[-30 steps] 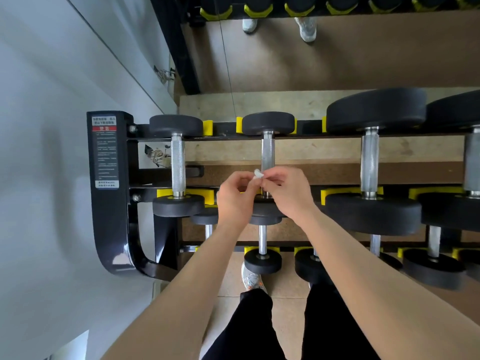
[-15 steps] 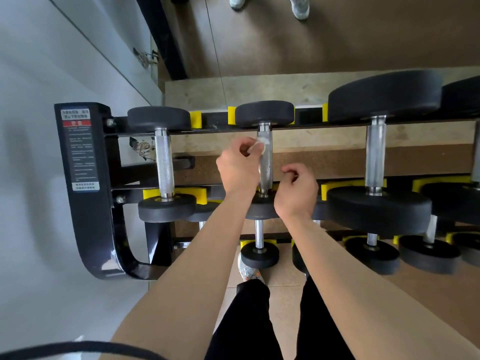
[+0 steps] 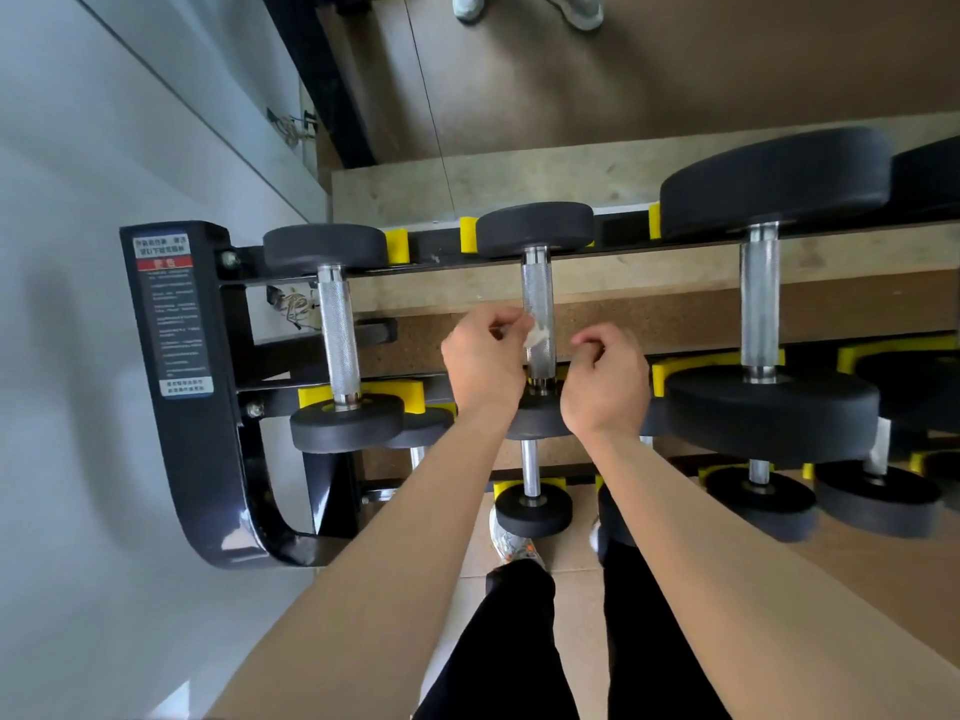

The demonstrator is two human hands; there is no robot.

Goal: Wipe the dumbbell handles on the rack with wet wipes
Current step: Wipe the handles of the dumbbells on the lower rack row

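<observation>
A grey wall (image 3: 78, 304) is hemming in the left end of the black dumbbell rack (image 3: 176, 407). On the rack's top tier, second from that end, my left grip (image 3: 483, 356) is pinching a small scrap of wet wipe (image 3: 535, 335) against the near half of the knurled handle (image 3: 537, 288). My right grip (image 3: 605, 381) is hovering just beside the handle, curled tight with nothing visible in it. I am judging the wipe so bunched that it is risking a snag on the knurling and a drop between the tiers, or skimming one side only and leaving the underside and far half dirty.

Black dumbbell heads (image 3: 535, 228); knurled silver handles (image 3: 537, 293); yellow cradles (image 3: 397, 245); white wipe (image 3: 536, 335).
</observation>
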